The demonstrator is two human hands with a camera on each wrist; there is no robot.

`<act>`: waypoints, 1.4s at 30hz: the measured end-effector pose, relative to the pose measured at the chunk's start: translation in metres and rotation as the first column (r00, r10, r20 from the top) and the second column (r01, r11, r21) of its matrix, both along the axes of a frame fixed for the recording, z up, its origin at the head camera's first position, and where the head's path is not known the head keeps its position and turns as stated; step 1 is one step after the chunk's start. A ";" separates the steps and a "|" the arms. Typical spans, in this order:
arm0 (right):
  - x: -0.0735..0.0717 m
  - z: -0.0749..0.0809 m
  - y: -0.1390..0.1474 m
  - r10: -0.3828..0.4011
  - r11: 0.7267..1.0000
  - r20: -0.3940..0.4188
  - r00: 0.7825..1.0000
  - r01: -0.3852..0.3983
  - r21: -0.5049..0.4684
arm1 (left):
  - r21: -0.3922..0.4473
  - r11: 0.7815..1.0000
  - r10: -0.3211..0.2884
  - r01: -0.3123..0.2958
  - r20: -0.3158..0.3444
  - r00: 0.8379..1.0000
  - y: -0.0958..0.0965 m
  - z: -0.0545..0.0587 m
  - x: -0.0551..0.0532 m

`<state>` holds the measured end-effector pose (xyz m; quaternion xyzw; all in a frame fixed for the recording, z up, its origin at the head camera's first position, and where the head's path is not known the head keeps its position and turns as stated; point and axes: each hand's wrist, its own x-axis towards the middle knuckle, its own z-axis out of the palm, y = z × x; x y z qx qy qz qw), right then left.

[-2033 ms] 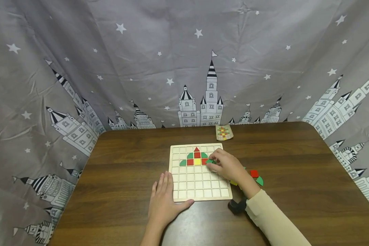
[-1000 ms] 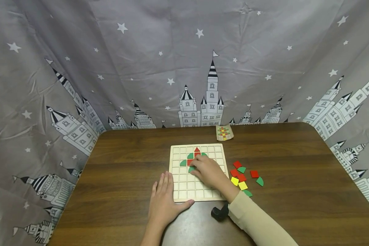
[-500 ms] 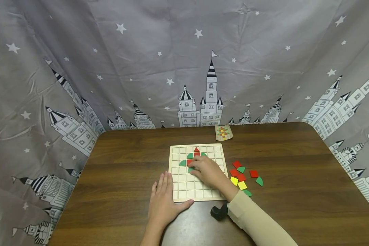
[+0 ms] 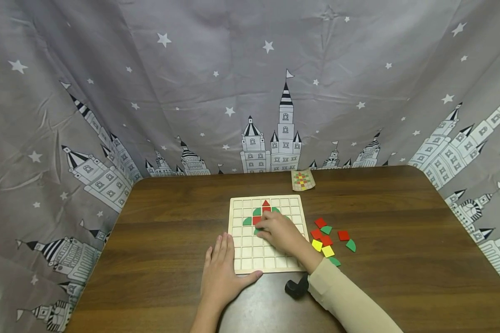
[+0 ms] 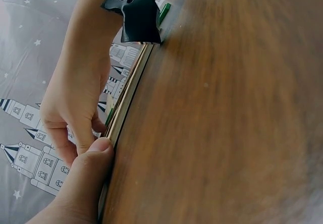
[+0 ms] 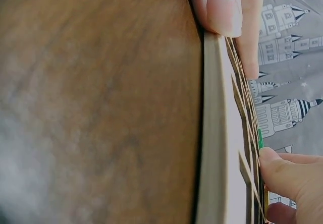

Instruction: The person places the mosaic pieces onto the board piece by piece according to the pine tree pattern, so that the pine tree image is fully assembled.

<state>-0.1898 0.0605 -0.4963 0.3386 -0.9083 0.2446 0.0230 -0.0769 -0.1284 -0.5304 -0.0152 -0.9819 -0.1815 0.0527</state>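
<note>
The wooden grid board [image 4: 270, 253] lies on the table with red squares, a red triangle and green quarter-circles set in its upper cells. My left hand [image 4: 221, 275] rests along its lower left corner, fingers straight at the left edge and thumb at the near edge. My right hand [image 4: 284, 235] is over the middle of the board. Its thumb and fingers pinch a green quarter-circle tile [image 4: 256, 231], which shows just below the fingertips. Some cells and tiles are hidden under this hand. From the right wrist, a green sliver [image 6: 260, 138] shows close to the thumb.
Right of the board lie loose tiles: several red squares [image 4: 343, 236], two yellow squares [image 4: 327, 251] and several green quarter-circles [image 4: 351, 245]. A pattern card [image 4: 303, 181] sits at the table's far edge, before a grey castle-print curtain [image 4: 191, 92]. A black wrist camera [image 4: 296, 287] hangs below the right forearm.
My right hand moved left and nearer from the board's right side to its middle, bringing a green quarter-circle tile; over the last second it has hardly moved. My left hand stayed still.
</note>
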 end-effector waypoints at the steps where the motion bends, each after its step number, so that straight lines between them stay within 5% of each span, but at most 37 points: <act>1: 0.000 0.000 0.000 -0.002 1.000 0.006 1.000 0.002 -0.002 | 0.001 1.000 -0.001 0.001 0.001 1.000 0.000 0.000 0.000; 11: -0.001 0.001 -0.001 -0.017 1.000 0.080 0.997 0.019 -0.025 | -0.003 1.000 -0.003 0.003 -0.010 1.000 0.000 -0.002 0.000; 28: 0.007 0.002 0.004 -0.025 0.999 0.025 0.999 0.024 0.025 | -0.003 1.000 0.004 -0.004 -0.032 0.999 0.000 -0.002 0.000; 42: 0.016 0.013 0.090 -0.208 0.978 0.066 0.976 0.207 0.026 | -0.003 1.000 0.011 -0.011 0.036 0.999 0.001 0.002 0.000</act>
